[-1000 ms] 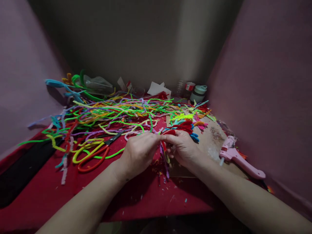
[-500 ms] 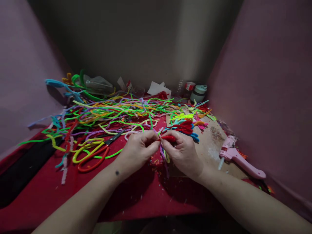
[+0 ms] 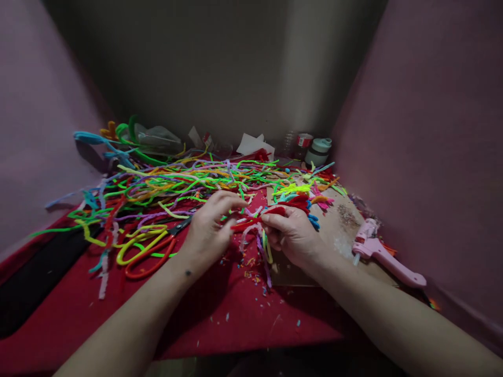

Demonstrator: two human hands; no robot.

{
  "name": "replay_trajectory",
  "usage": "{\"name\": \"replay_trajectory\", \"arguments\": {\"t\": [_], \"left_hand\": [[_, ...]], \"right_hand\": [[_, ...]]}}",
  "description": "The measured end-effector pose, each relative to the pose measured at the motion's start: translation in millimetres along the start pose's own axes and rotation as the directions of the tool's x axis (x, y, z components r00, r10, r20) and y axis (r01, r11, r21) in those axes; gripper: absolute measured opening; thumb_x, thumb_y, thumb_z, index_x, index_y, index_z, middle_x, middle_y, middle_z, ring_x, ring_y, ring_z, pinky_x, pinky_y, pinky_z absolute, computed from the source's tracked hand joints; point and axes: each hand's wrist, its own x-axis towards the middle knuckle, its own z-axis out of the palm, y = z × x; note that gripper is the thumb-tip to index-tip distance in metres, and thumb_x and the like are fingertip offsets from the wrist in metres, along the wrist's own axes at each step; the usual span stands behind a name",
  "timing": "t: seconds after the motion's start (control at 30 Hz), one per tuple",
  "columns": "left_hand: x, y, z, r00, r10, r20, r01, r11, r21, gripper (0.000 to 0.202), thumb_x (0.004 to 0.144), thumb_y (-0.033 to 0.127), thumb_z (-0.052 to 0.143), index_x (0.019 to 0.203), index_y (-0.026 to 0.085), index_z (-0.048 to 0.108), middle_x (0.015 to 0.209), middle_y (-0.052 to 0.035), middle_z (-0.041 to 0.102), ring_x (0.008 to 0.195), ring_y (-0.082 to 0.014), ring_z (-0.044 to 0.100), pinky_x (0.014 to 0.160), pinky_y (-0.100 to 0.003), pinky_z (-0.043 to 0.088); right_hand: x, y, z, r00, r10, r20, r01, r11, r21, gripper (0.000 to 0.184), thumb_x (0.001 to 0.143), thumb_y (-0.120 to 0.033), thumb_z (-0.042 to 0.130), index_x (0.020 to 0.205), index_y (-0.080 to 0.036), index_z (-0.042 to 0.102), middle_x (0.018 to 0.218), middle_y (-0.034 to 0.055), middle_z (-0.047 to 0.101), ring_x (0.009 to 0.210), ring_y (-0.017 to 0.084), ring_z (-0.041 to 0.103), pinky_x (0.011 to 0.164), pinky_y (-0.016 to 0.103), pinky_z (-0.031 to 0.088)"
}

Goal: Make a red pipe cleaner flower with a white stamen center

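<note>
Between my hands is a red pipe cleaner (image 3: 248, 220), bent into strands that run leftward from my right fingers. My right hand (image 3: 290, 228) pinches it between thumb and fingers. My left hand (image 3: 214, 222) is at its left end with thumb and fingers apart, slightly blurred; the strand ends lie close to the fingertips. Below and behind the red piece are purple and pale yellow pipe cleaner pieces (image 3: 266, 248). Just beyond my right hand lies a bundle of short red pipe cleaners (image 3: 301, 201).
Scissors (image 3: 151, 251) with yellow and red handles lie left of my left hand. A heap of coloured pipe cleaners (image 3: 184, 175) spreads behind. At right, a pink glue gun (image 3: 387, 256) rests by a cardboard sheet (image 3: 334, 230). Jars (image 3: 318, 152) stand at the back.
My left hand has let go of the red pipe cleaner and moved left, its fingers opening. More of the red strands now shows; my right hand keeps its pinch.
</note>
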Motion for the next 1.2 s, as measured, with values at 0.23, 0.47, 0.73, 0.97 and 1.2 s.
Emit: {"name": "replay_trajectory", "arguments": {"t": [0.23,0.47,0.73,0.97,1.2], "left_hand": [[6,-3,-15.9,0.796,-0.398,0.456,0.602,0.597,-0.53,0.024,0.081,0.036,0.055,0.086,0.015,0.064,0.071,-0.0032,0.066,0.059,-0.012,0.057,0.058,-0.024,0.046],[2,13,-12.8,0.622,-0.243,0.745,0.571,0.791,-0.219,0.027,0.085,0.035,0.046,0.073,0.015,0.06,0.063,-0.0021,0.063,0.053,-0.0117,0.055,0.053,-0.023,0.044],[0,15,0.4,0.866,-0.13,0.484,0.129,0.991,0.035,0.027,0.088,0.028,0.038,0.068,0.016,0.052,0.06,0.0031,0.047,0.055,-0.0093,0.042,0.052,-0.021,0.034],[-16,10,17.0,0.907,-0.049,0.418,-0.176,0.858,0.483,0.025,0.086,0.014,0.032,0.094,0.012,0.056,0.073,-0.0077,0.065,0.061,-0.0188,0.058,0.053,-0.028,0.039],[-13,-4,7.1,0.954,0.082,0.288,-0.22,0.845,0.487,0.024,0.084,0.018,0.038,0.085,0.02,0.061,0.073,-0.0034,0.069,0.064,-0.0162,0.064,0.057,-0.023,0.044]], "right_hand": [[-7,-6,2,0.989,-0.02,0.146,0.034,0.995,-0.09,0.012,0.069,-0.025,0.067,0.069,-0.015,0.059,0.048,-0.0071,0.049,0.036,0.004,0.037,0.035,0.017,0.026],[-11,-6,4,0.924,-0.339,0.174,0.371,0.696,-0.615,0.007,0.073,-0.013,0.055,0.071,-0.014,0.062,0.065,-0.0006,0.06,0.06,0.01,0.052,0.059,0.022,0.042],[-5,-2,2,0.936,-0.332,0.114,0.337,0.758,-0.558,0.007,0.074,-0.021,0.058,0.073,-0.014,0.062,0.067,0.0001,0.062,0.061,0.011,0.055,0.059,0.023,0.045],[-5,4,2,0.893,-0.45,-0.001,0.342,0.681,-0.647,0.008,0.076,-0.016,0.057,0.071,-0.014,0.061,0.068,0.001,0.062,0.063,0.012,0.055,0.064,0.025,0.043],[2,9,5,0.946,-0.298,-0.125,0.224,0.883,-0.412,0.009,0.074,-0.023,0.059,0.069,-0.015,0.059,0.06,-0.0027,0.057,0.056,0.009,0.05,0.056,0.022,0.041]]}}
